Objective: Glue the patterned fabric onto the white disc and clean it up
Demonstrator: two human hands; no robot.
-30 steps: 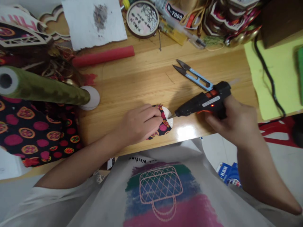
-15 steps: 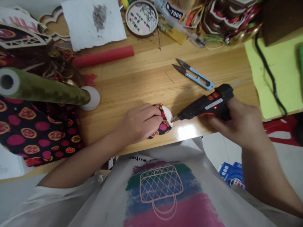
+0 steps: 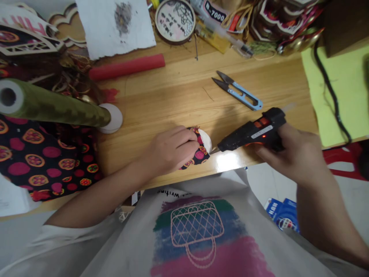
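Note:
My left hand lies closed over a small round piece covered in black fabric with pink dots, pressing it onto the wooden table near the front edge. A white disc shows at the piece's right side. My right hand grips a black hot glue gun with an orange light on. Its nozzle points left and sits just right of the white disc, nearly touching it.
Blue thread snips lie behind the glue gun. A red foam tube, a green fabric roll and patterned black cloth fill the left. Craft clutter lines the back edge. A yellow pad with a black cable lies at right.
The glue gun and my right hand have drifted slightly right and back from the piece, then the nozzle settled near its right edge. My left hand has stayed put.

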